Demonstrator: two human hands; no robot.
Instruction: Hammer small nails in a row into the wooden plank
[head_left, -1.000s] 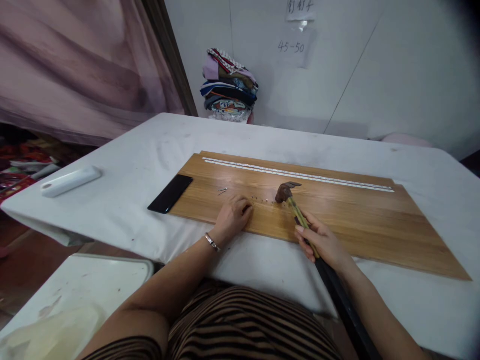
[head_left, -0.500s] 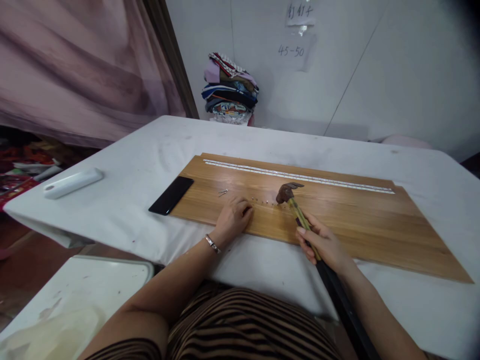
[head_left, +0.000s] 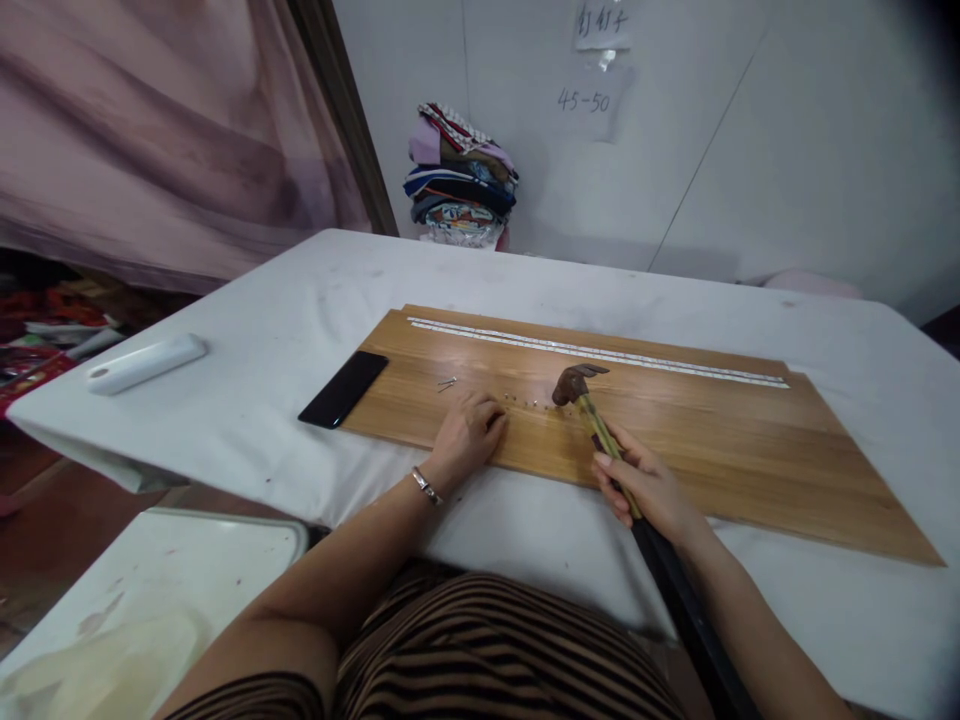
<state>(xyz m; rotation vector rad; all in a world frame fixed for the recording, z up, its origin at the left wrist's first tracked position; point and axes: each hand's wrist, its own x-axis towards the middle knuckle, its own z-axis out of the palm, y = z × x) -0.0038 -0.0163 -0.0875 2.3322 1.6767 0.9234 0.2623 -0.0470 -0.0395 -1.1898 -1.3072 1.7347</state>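
Note:
A claw hammer (head_left: pixel 592 420) slants over the wooden board (head_left: pixel 720 430), gripped near mid-handle by my right hand (head_left: pixel 649 485). Its rusty head is low, at the right part of a short row of small nail heads (head_left: pixel 526 403); the head hides whatever is beneath it. To the left of that row, my left hand (head_left: pixel 469 430) rests on the board, fingers curled in and closed, and nothing shows in them. Loose nails (head_left: pixel 448 382) lie on the wood just beyond my left hand.
Two measuring strips (head_left: pixel 600 352) run along the board's far side. A black phone (head_left: pixel 343 390) overlaps its left end. On the white-covered table (head_left: pixel 255 300) lies a white, long-handled object (head_left: pixel 146 364). Folded cloths (head_left: pixel 461 175) are stacked by the wall; a white stool (head_left: pixel 202 560) stands lower left.

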